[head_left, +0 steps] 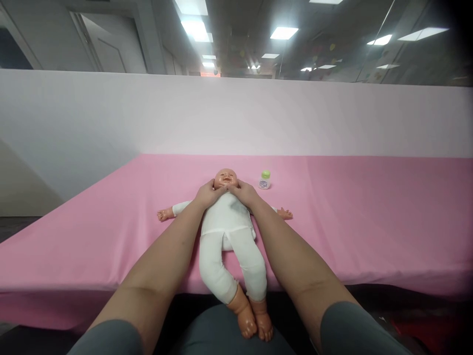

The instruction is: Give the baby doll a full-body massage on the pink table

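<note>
A baby doll (227,231) in a white suit lies on its back on the pink table cover (369,217), arms spread, feet hanging over the near edge. Its head (225,178) points away from me. My left hand (207,194) rests on the doll's left shoulder area, fingertips touching the chin and cheek. My right hand (243,192) mirrors it on the other side, fingers at the doll's jaw. Both hands press flat on the doll rather than grip it.
A small bottle with a green cap (264,180) stands just right of the doll's head. A pale pink backdrop wall (236,118) rises behind the table. The table's near edge (388,283) runs in front of my lap.
</note>
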`<state>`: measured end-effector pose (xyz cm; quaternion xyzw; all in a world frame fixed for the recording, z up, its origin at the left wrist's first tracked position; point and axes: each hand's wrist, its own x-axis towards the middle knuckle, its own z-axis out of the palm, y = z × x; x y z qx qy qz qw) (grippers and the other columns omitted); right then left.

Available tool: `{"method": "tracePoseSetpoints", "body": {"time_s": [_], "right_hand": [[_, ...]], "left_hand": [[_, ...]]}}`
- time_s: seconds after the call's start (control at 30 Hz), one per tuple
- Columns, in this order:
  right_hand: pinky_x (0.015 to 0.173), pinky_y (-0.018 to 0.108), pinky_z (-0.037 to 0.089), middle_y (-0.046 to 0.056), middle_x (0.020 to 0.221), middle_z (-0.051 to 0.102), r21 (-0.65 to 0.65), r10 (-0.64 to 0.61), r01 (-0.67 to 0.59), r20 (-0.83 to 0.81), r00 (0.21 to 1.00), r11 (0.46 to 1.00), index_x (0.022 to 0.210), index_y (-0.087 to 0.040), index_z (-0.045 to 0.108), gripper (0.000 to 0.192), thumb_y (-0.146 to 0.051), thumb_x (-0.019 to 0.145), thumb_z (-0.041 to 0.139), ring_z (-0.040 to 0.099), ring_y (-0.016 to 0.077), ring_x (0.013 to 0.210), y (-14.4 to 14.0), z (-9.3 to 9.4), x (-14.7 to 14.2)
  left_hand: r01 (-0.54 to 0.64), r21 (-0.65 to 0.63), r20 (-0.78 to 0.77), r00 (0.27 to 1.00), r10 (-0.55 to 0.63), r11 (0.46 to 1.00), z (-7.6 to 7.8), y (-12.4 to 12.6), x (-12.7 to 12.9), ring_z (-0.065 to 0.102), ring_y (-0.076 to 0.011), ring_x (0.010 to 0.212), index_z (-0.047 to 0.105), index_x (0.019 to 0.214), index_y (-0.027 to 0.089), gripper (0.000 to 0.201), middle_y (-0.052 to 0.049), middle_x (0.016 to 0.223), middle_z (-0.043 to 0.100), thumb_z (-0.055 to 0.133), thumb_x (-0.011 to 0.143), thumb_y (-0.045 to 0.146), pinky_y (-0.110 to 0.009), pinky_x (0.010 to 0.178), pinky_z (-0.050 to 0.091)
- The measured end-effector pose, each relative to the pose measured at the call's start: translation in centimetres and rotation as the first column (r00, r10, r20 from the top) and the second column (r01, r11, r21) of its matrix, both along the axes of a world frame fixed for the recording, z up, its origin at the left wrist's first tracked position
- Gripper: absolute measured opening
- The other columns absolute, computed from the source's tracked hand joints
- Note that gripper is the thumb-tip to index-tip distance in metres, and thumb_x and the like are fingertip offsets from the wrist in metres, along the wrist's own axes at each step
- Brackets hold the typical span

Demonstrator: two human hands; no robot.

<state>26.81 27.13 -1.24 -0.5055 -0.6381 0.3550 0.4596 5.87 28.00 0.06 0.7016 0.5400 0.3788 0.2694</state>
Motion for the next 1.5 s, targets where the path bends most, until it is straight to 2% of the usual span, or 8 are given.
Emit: {"method": "tracePoseSetpoints", "body": {"time_s": [0.13,0.43,0.67,0.83,1.07,1.23,1.33,1.5], "right_hand": [[0.104,0.050,0.052,0.006,0.120,0.078,0.007,0.012,-0.012,-0.022,1.000,1.000,0.129,-0.030,0.073,0.071,-0.071,0.071,0.083,0.070,0.0331,0.115,-0.3,0.0,-0.2],[0.103,0.046,0.053,0.006,0.119,0.078,0.017,-0.027,0.026,0.056,0.998,1.000,0.125,-0.028,0.076,0.059,-0.066,0.080,0.077,0.071,0.0314,0.113,-0.4,0.5,-0.1],[0.109,0.043,0.050,0.006,0.129,0.076,0.024,0.043,-0.044,0.017,0.999,0.999,0.134,-0.027,0.072,0.055,-0.063,0.093,0.064,0.069,0.0288,0.122,0.0,0.3,0.3],[0.114,0.045,0.046,0.006,0.135,0.073,0.002,0.053,-0.053,0.011,0.999,0.999,0.137,-0.026,0.071,0.062,-0.070,0.097,0.054,0.065,0.0299,0.129,0.3,0.1,0.6],[0.113,0.044,0.048,0.007,0.129,0.076,-0.003,0.082,-0.083,-0.119,0.989,0.997,0.132,-0.023,0.074,0.061,-0.066,0.102,0.044,0.067,0.0290,0.126,0.7,-0.6,0.2],[0.110,0.046,0.049,0.006,0.130,0.075,-0.006,0.034,-0.034,-0.012,0.999,0.999,0.135,-0.029,0.072,0.062,-0.073,0.092,0.060,0.067,0.0307,0.125,0.1,0.1,0.1],[0.104,0.044,0.053,0.005,0.125,0.077,0.010,0.012,-0.012,0.031,0.999,1.000,0.132,-0.030,0.072,0.064,-0.071,0.084,0.071,0.069,0.0304,0.118,-0.3,0.3,0.0],[0.100,0.042,0.055,0.005,0.121,0.078,-0.009,-0.003,0.003,0.025,1.000,1.000,0.129,-0.030,0.073,0.067,-0.073,0.077,0.077,0.071,0.0293,0.113,-0.5,0.3,-0.2]], "left_hand": [[0.002,0.037,-0.032,0.999,-0.001,0.999,-0.2,0.2,0.0,0.071,-0.0318,0.101,0.072,0.123,0.022,0.064,-0.010,0.112,0.078,0.071,0.081,0.070,-0.043,0.098,0.052],[0.005,0.026,-0.005,1.000,-0.005,1.000,-0.1,-0.1,-0.1,0.071,-0.0321,0.099,0.072,0.124,0.021,0.061,-0.011,0.113,0.078,0.068,0.083,0.067,-0.042,0.090,0.053],[0.018,0.006,0.081,0.996,-0.019,1.000,-1.0,1.1,-0.4,0.069,-0.0338,0.114,0.071,0.129,0.019,0.060,-0.013,0.126,0.076,0.062,0.090,0.063,-0.044,0.100,0.049],[0.041,0.019,0.173,0.984,-0.044,0.999,-1.7,1.9,-0.3,0.069,-0.0328,0.113,0.074,0.123,0.017,0.057,-0.013,0.123,0.077,0.057,0.093,0.061,-0.044,0.101,0.049],[0.014,0.026,0.212,0.977,-0.019,1.000,-1.1,1.3,0.0,0.070,-0.0306,0.112,0.076,0.119,0.015,0.060,-0.014,0.121,0.077,0.045,0.099,0.062,-0.043,0.103,0.049],[0.010,0.004,0.056,0.998,-0.010,1.000,-0.1,0.2,-0.1,0.070,-0.0322,0.111,0.072,0.128,0.018,0.070,-0.011,0.121,0.077,0.056,0.090,0.075,-0.042,0.098,0.051],[-0.009,0.000,-0.017,1.000,0.009,1.000,0.3,-0.2,0.0,0.070,-0.0321,0.108,0.070,0.131,0.020,0.072,-0.010,0.121,0.077,0.066,0.083,0.073,-0.040,0.094,0.053],[-0.013,0.010,-0.058,0.998,0.014,1.000,0.4,-0.4,0.1,0.071,-0.0311,0.105,0.069,0.131,0.021,0.067,-0.010,0.120,0.077,0.067,0.084,0.069,-0.040,0.092,0.054]]}}
